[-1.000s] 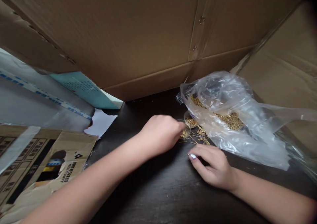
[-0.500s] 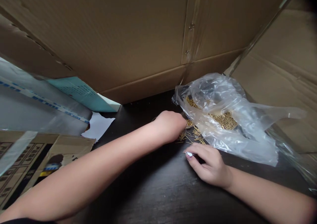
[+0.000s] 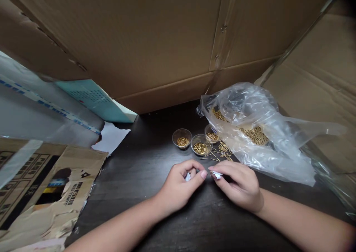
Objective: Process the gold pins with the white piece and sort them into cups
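The left hand is curled around a white scrap, and the right hand pinches another white scrap at its fingertips. Just beyond them, loose brass pins lie on the dark desk beside three clear cups of pins, next to a plastic bag holding more.
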Demonstrator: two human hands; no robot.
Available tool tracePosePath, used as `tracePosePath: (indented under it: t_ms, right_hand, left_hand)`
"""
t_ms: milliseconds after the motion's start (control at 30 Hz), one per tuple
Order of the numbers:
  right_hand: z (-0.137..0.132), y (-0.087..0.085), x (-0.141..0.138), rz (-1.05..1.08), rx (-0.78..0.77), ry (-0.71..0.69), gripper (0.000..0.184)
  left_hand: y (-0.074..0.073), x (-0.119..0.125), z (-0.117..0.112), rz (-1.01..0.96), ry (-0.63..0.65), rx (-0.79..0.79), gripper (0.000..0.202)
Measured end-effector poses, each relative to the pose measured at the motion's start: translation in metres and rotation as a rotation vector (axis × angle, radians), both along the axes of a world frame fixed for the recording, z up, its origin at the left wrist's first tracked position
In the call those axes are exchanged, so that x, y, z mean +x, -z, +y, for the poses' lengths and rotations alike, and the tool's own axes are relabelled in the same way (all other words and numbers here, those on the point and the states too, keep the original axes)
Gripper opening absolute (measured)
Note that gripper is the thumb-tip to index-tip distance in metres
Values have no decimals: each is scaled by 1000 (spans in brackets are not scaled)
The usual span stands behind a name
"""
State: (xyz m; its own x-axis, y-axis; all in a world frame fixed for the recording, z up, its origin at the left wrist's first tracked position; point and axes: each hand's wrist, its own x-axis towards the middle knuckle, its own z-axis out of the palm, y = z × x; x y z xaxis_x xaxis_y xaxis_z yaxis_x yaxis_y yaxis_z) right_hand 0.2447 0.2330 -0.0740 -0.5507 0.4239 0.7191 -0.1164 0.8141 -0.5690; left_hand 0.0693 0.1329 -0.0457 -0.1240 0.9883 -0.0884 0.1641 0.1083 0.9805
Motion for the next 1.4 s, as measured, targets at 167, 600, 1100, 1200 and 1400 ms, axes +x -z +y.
tracePosePath:
  t_ms: [167,600,1100,1200,1400]
  right_hand:
    - [0,0,-3,-61,66,-56,16]
    - [-1,1,-2,-48,15,48,14]
    - [-1,7,0,-109,-79,-56,9]
    - [-1,8,0,-118,-98,-91,11]
    - [0,6,-1,-131,-109,-107,11]
  left_hand:
    - [9,-1,1,-174,-5,-36,39]
    - [27,-9,-2,-663,130,-108,34]
    - [24,-11,1,-637,-1,-191,26]
    - [21,-11,2,-611,17,-177,22]
    - [20,-13,3,-580,66,-208,27]
